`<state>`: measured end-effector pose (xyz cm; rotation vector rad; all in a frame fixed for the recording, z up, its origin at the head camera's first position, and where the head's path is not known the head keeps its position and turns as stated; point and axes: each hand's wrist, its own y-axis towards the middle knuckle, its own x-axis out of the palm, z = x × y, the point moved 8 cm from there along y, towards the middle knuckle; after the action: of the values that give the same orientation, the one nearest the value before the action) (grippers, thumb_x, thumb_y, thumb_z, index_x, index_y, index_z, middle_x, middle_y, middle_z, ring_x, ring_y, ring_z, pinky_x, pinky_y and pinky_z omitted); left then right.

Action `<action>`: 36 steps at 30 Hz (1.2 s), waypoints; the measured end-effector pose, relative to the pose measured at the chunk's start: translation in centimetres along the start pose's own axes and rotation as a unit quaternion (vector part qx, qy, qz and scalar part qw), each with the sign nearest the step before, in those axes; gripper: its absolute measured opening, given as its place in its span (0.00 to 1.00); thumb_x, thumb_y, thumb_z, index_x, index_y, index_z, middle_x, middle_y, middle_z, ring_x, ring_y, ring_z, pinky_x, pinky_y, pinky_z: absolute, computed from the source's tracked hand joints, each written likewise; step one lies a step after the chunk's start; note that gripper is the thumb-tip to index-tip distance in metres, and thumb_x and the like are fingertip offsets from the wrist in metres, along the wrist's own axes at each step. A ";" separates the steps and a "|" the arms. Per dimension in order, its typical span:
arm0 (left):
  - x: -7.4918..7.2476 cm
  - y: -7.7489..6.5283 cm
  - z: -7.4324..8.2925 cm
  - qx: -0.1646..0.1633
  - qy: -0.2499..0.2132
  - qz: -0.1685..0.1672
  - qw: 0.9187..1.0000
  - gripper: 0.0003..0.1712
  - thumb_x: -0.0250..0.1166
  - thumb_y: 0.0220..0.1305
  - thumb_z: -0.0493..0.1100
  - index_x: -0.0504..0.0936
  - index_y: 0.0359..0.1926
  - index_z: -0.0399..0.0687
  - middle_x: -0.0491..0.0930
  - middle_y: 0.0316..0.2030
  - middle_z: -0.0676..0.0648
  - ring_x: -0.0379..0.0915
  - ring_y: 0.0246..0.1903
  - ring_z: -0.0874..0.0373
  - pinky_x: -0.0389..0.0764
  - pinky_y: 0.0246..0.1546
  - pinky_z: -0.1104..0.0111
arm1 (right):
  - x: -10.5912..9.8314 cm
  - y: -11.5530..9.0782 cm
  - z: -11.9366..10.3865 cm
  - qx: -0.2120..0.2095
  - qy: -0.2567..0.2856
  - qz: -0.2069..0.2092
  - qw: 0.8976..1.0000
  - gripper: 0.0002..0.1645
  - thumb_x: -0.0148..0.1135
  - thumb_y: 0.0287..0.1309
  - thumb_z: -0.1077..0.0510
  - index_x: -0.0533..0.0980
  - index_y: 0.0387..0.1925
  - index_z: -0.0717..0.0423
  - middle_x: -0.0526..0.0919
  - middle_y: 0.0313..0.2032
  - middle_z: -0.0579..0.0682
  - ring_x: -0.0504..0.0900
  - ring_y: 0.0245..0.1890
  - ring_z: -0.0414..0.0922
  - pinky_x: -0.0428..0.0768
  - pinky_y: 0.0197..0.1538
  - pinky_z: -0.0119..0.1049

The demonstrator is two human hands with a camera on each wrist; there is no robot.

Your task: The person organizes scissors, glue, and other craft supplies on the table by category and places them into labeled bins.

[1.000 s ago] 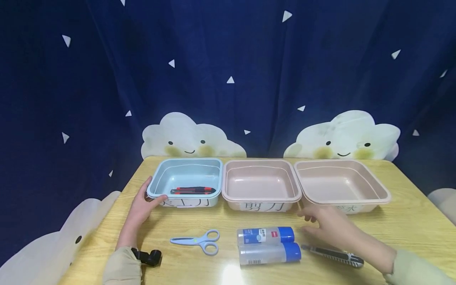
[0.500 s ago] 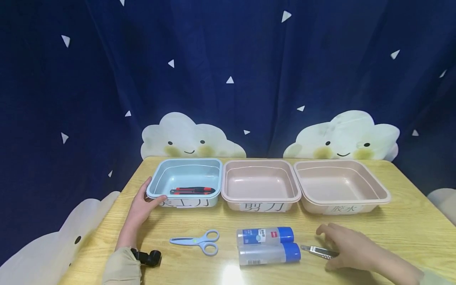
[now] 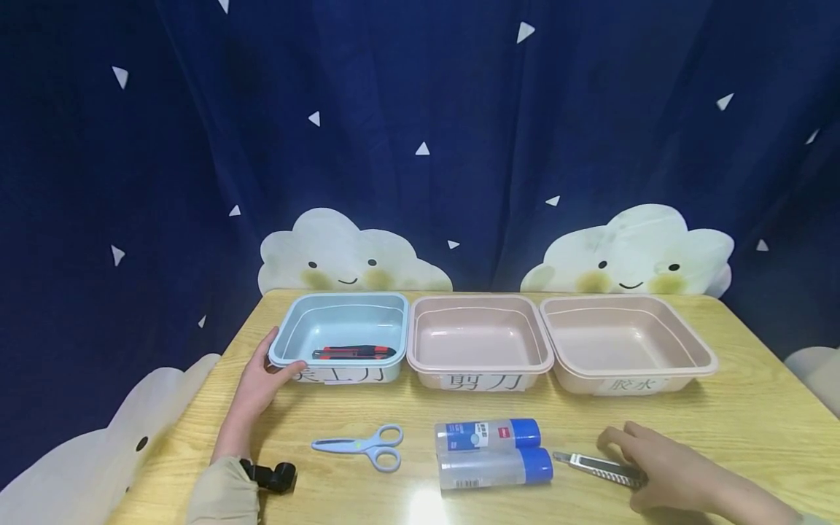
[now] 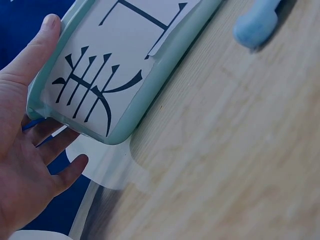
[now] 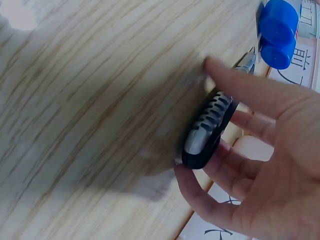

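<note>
My left hand [image 3: 258, 383] holds the near left corner of a light blue bin [image 3: 289, 328], thumb on the front rim and fingers around the side. Inside the bin lie red and black utility knives [image 3: 354, 353]. At the right, my right hand [image 3: 669, 467] hovers low around a grey and black utility knife [image 3: 600, 467] lying on the table. The right wrist view shows this utility knife [image 5: 207, 127] between the spread thumb and loosely bent fingers, with the little fingertip right at its butt end.
Two pinkish bins [image 3: 482, 368] [image 3: 630, 373] with labels stand in a row beside the blue one. Blue scissors [image 3: 364, 443] and two blue-capped glue bottles [image 3: 485, 435] [image 3: 488, 469] lie on the wooden table [image 3: 367, 503] in front. A dark blue curtain [image 3: 420, 95] hangs behind.
My right hand has come away from the front of the right bin, moving right and toward me to the grey and black utility knife. The left hand has kept its place on the blue bin.
</note>
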<state>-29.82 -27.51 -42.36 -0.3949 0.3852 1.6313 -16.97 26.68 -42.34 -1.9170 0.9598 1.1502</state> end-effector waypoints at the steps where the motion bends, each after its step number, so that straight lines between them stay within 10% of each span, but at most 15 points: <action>1: 0.0 0.0 -0.1 -0.002 0.001 0.000 1.000 0.57 0.67 0.52 0.53 0.38 0.71 0.54 0.46 0.69 0.38 0.49 0.66 0.40 0.57 0.64 0.51 | 0.0 0.0 0.0 -0.007 0.006 0.000 1.000 0.35 0.71 0.28 0.58 0.70 0.46 0.44 0.65 0.27 0.41 0.61 0.24 0.32 0.61 0.23 0.26; 13: 0.0 0.0 -0.1 0.004 0.004 0.002 1.000 0.56 0.67 0.52 0.53 0.38 0.71 0.54 0.46 0.69 0.37 0.49 0.65 0.39 0.58 0.63 0.50 | -0.4 0.1 -0.5 -0.087 -0.008 0.029 0.996 0.25 0.69 0.39 0.60 0.69 0.40 0.39 0.65 0.27 0.30 0.62 0.26 0.27 0.64 0.25 0.26; 25: 0.0 0.2 -0.4 0.001 0.003 0.005 1.000 0.56 0.67 0.53 0.51 0.39 0.71 0.54 0.47 0.69 0.37 0.50 0.65 0.39 0.59 0.62 0.51 | -4.5 -0.2 -3.7 -0.169 -0.094 0.204 0.960 0.32 0.71 0.24 0.68 0.71 0.36 0.42 0.65 0.26 0.28 0.63 0.26 0.27 0.65 0.24 0.25; 36: 0.1 0.1 -0.2 0.001 0.003 0.005 1.000 0.56 0.67 0.53 0.51 0.39 0.71 0.54 0.47 0.69 0.38 0.51 0.65 0.39 0.59 0.62 0.50 | -6.7 1.3 -7.0 -0.149 -0.143 0.235 0.950 0.30 0.70 0.33 0.66 0.75 0.44 0.45 0.79 0.41 0.39 0.78 0.39 0.39 0.79 0.40 0.41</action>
<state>-29.89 -27.56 -42.60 -0.3961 0.3934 1.6398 -17.54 21.76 -33.96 -1.7157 1.1643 1.8881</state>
